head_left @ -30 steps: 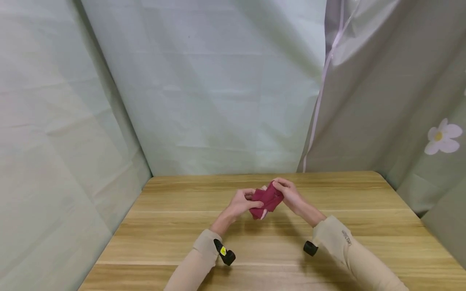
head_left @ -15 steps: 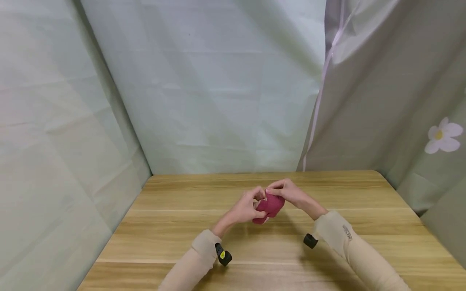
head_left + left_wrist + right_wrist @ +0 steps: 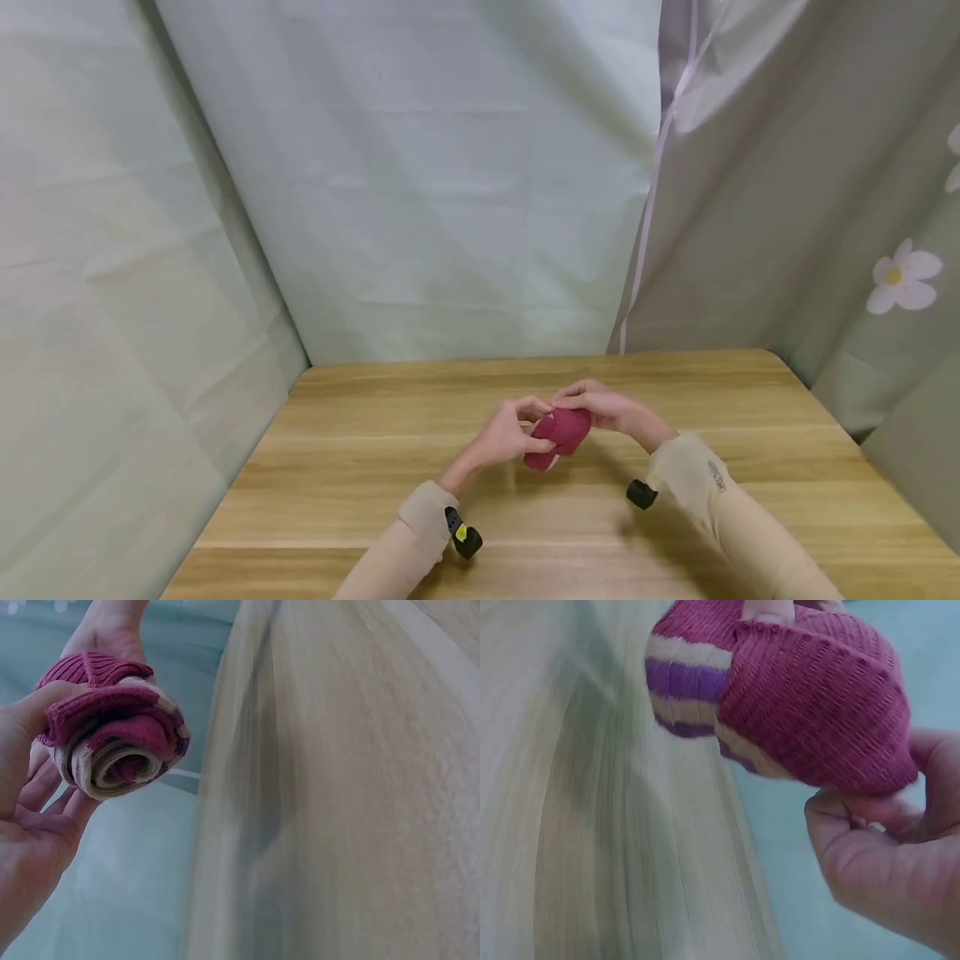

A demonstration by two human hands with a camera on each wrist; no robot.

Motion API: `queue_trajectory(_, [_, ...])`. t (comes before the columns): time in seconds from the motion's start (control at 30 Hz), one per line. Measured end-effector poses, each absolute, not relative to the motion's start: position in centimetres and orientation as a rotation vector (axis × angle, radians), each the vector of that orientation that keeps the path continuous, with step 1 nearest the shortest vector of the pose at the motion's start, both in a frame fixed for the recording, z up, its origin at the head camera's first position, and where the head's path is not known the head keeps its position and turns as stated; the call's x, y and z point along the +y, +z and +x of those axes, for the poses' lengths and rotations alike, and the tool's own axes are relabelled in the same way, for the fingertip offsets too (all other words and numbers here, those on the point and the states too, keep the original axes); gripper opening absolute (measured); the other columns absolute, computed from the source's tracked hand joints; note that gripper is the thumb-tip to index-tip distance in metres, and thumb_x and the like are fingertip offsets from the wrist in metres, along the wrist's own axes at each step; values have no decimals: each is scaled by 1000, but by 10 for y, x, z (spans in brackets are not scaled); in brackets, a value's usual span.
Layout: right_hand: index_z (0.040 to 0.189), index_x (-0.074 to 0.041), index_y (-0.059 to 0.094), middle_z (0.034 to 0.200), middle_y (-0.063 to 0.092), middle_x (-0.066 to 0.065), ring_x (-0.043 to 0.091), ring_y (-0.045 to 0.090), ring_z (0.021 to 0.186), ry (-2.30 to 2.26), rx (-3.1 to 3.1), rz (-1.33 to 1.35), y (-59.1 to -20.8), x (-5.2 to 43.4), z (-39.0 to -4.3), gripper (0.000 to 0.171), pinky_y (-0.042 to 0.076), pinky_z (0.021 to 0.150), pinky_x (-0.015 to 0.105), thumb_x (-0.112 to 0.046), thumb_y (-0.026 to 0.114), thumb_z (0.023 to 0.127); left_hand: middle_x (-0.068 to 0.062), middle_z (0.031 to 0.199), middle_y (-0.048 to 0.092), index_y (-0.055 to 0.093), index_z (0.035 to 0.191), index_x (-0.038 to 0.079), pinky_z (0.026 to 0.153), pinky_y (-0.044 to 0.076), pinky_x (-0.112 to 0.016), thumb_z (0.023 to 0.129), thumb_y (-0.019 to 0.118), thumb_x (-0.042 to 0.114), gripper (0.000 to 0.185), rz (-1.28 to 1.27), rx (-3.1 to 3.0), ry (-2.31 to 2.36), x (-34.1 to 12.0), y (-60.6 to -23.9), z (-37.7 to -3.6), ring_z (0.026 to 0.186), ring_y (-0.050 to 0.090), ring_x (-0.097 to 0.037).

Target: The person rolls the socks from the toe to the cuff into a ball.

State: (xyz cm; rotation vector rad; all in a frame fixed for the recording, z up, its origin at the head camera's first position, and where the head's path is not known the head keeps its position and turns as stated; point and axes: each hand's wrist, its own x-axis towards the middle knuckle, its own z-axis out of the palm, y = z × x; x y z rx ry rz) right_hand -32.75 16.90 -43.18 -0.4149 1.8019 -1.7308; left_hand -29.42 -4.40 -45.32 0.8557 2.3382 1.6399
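Both hands hold a rolled-up pair of socks [image 3: 564, 431] above the table. In the left wrist view the rolled end of the socks [image 3: 124, 761] shows as a spiral of cream and maroon layers. A ribbed maroon cuff is wrapped over the roll, and the right wrist view shows cream and purple stripes beside it on the socks [image 3: 817, 705]. My left hand [image 3: 502, 435] grips the bundle from the left, thumb on the near side and fingers around the far side. On the other side, my right hand [image 3: 611, 408] pinches the cuff's edge between thumb and fingers.
The wooden table [image 3: 360, 492] spreads out beneath both forearms. Pale cloth curtains [image 3: 450, 208] hang behind it and at both sides. Each wrist wears a small black camera, such as the left-hand camera [image 3: 468, 542].
The cuff has gone from loosely spread to wrapped round the roll, making a rounder bundle. My right hand has shifted its pinch toward the left hand, and both hands have come slightly nearer.
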Motion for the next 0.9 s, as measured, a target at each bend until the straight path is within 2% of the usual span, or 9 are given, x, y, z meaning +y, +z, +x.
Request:
queue_trajectory(0.13, [100,-10,69,98,66,-2,8,62,83,-1736,1875,-642,-434,174,-327,16,53,66,20,-7,53,98,-17,106,69,66,113,2,75,57,-30,75,80,7,40,716,2271,1715,-48,-458,-296,92,66,-16])
queue_trajectory(0.23, [107,-6,68,107,66,1,11,62,93,-1720,1961,-831,-433,179,-326,18,54,73,24,-12,53,99,-18,107,69,64,117,-2,78,56,-31,76,78,5,44,620,2152,1843,-52,-460,-299,91,66,-15])
queue_trajectory(0.33, [115,-4,66,119,64,6,13,60,107,-1684,2029,-974,-430,185,-326,23,53,87,30,-11,52,99,-14,105,70,59,121,-9,79,56,-31,76,74,1,49,541,1989,1997,-56,-462,-302,89,67,-14])
queue_trajectory(0.43, [118,-4,64,125,63,7,12,56,117,-1601,2117,-1038,-428,187,-327,23,48,95,34,-12,54,98,-5,97,71,54,124,-14,76,57,-28,77,69,-1,51,501,1858,2090,-59,-464,-305,86,67,-12])
queue_trajectory(0.53, [111,-5,63,121,64,7,11,57,112,-1530,2210,-1055,-427,185,-328,18,48,93,35,-15,57,97,2,90,69,50,125,-18,72,56,-23,80,64,-1,50,488,1782,2122,-60,-467,-305,82,67,-10])
queue_trajectory(0.63, [99,-3,58,114,64,7,12,59,107,-1571,2241,-1079,-428,181,-328,11,50,89,33,-13,57,97,3,88,68,52,122,-17,70,55,-21,83,61,1,44,414,1729,2153,-59,-469,-305,80,65,-8])
queue_trajectory(0.77, [94,2,53,108,63,-1,8,60,101,-1769,2236,-1064,-433,178,-327,11,51,85,26,-8,54,98,2,82,64,59,105,-5,63,53,-19,85,56,7,23,244,1666,2206,-51,-468,-305,73,62,-6])
queue_trajectory(0.87, [94,-1,51,94,61,-8,2,55,82,-1947,2167,-1055,-437,179,-327,7,47,74,19,-4,49,99,2,76,63,60,88,6,58,51,-17,85,54,9,7,135,1618,2264,-41,-462,-306,67,60,-5])
queue_trajectory(0.9, [95,0,50,90,60,-8,2,53,79,-1991,2140,-1063,-438,179,-327,6,46,72,19,-3,47,100,3,73,62,60,83,9,57,50,-16,85,54,9,7,107,1606,2289,-38,-459,-306,65,59,-4])
